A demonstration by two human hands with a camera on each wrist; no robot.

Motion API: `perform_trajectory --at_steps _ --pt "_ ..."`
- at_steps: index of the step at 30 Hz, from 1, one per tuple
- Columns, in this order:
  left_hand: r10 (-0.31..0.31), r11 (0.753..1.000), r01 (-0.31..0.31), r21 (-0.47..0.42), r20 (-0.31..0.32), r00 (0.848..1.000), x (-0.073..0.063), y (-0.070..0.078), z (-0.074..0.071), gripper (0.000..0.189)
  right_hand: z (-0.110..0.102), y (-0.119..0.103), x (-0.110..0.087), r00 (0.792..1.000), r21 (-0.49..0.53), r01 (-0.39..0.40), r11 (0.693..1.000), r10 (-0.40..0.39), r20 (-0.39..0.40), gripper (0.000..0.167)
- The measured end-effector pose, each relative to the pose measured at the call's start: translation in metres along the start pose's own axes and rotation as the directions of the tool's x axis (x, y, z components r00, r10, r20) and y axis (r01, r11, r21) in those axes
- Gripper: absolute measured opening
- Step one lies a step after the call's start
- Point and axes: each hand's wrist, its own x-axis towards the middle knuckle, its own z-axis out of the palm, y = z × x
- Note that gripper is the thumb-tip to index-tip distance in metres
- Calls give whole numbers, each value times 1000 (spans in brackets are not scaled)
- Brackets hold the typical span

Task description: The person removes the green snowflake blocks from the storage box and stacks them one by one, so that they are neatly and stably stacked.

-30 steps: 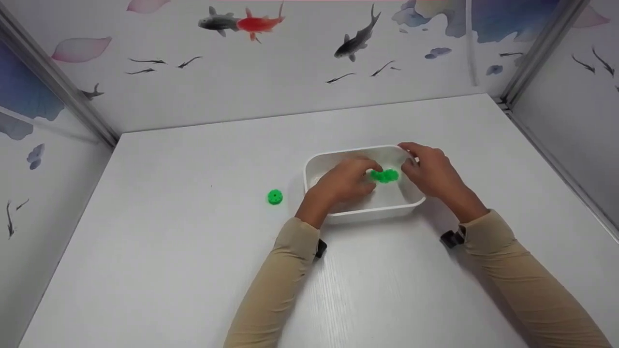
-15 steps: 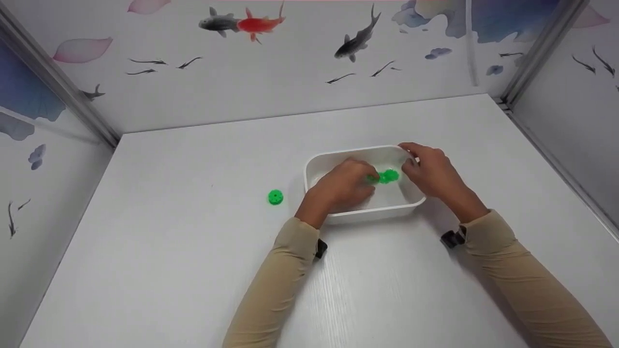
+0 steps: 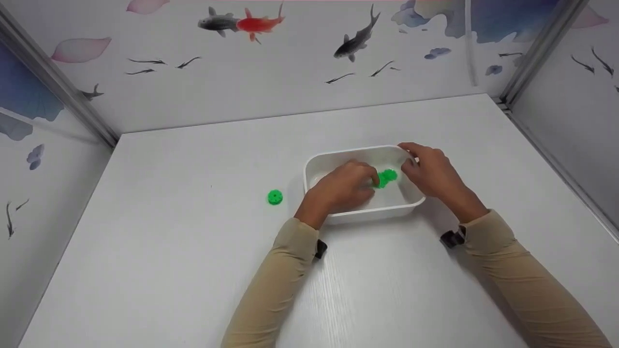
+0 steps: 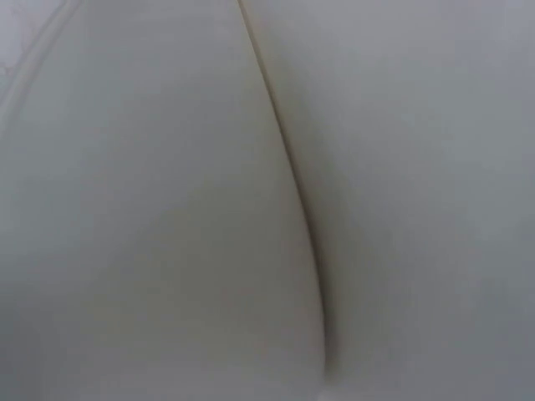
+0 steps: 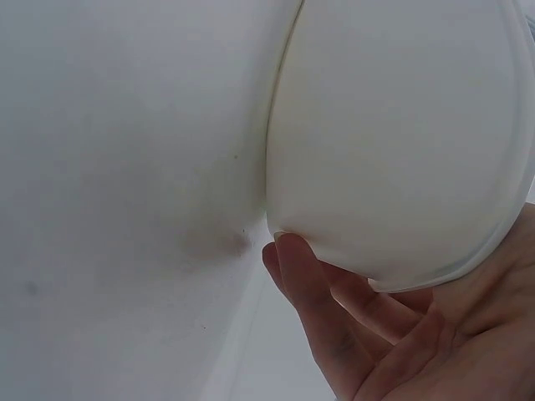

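The left grip [image 3: 346, 186], a bare hand, reaches down inside the white tray [image 3: 377, 211], its fingers bent and the index fingertip right at a cluster of green pieces [image 3: 388, 176]. Whether finger and thumb actually pinch a piece I cannot tell, as the hand covers that side of the cluster (the left wrist view shows pale wall and no fingertips). If the contact is only a push, the pieces could skid along the smooth tray floor towards the wall at the right end, where they would probably be harder to get a fingertip under. If one is pinched, a hold at the fingertips alone could slip. The pieces lie against one another or overlap, and I cannot tell whether they are joined; lifting one might drag its neighbour or shed it.

The right grip [image 3: 435, 174] is curled round the far right corner of the tray, holding the rim and wall. Should it loosen, the left hand's pushing could slide or turn the tray; should it press too hard on that corner, the tray could tip. The left wrist also crosses low over the near rim, so raising the arm might catch it.

Outside, near the tray's left end, a lone green piece [image 3: 275, 197] rests on the white surface [image 3: 169, 217], untouched; a shift of the left forearm or tray that way could knock it.
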Motion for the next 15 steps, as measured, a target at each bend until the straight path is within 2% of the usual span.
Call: perform_trajectory --at_steps 6,11,15 --pt "-24 1000 24 2 2 1000 0 0 1 24 0 0 0 1000 -4 4 1000 -4 1 50" --pt "4 1000 -5 24 38 999 1 1 2 36 0 0 0 1000 -2 4 1000 -4 4 50" --pt "11 1000 -11 21 38 999 2 2 1 31 0 0 0 1000 -7 0 1000 0 5 50"
